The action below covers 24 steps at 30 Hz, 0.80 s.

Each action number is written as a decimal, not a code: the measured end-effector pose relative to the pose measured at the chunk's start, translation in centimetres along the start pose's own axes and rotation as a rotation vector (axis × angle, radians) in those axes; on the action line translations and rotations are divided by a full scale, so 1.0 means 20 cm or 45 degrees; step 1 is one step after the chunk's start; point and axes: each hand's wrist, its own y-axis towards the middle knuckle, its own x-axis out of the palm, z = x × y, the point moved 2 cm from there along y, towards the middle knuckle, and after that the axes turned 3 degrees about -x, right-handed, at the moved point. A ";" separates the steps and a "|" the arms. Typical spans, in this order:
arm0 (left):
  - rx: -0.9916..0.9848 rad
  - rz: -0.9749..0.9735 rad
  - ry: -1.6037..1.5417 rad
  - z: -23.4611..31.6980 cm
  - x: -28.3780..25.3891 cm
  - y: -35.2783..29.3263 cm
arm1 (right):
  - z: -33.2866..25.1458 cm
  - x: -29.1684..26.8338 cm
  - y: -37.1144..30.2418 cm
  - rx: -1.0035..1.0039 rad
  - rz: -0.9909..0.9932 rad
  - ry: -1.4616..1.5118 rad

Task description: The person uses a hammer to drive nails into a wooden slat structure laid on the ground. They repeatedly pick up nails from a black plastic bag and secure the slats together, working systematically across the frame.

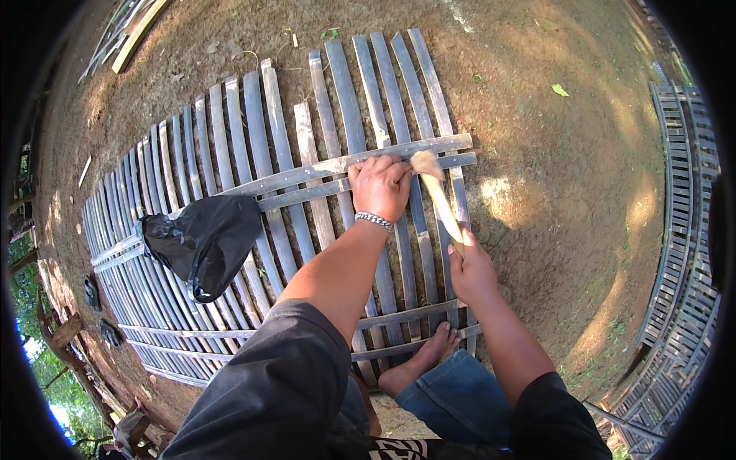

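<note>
A panel of weathered grey slats [257,123] lies on the ground, with paired crosspieces [307,175] running over it. Near the far crosspieces' right end, my left hand [379,184] presses down on the wood. Its fingers are bunched together; whatever they pinch is too small or hidden to make out. My right hand [474,272] is wrapped round the handle of a pale wooden mallet [441,201]. The mallet's tan head is just right of my left fingertips, over or against the crosspieces; I cannot tell whether it touches.
On the panel's left part sits a black plastic bag [207,241]. My bare foot [422,359] rests by the near crosspieces. Another slatted panel [682,199] stands along the right. Loose strips [130,34] lie at the far left, and dark gloves [110,333] lie beside the panel.
</note>
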 end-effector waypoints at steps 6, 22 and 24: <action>-0.004 0.011 -0.024 0.00 -0.01 0.00 | -0.04 -0.02 -0.02 -0.078 0.134 0.198; -0.001 0.003 0.004 0.01 0.01 0.01 | 0.04 0.04 -0.01 -0.051 0.050 -0.095; -0.012 0.004 -0.006 -0.01 0.00 0.01 | -0.02 0.02 -0.01 -0.038 0.092 0.015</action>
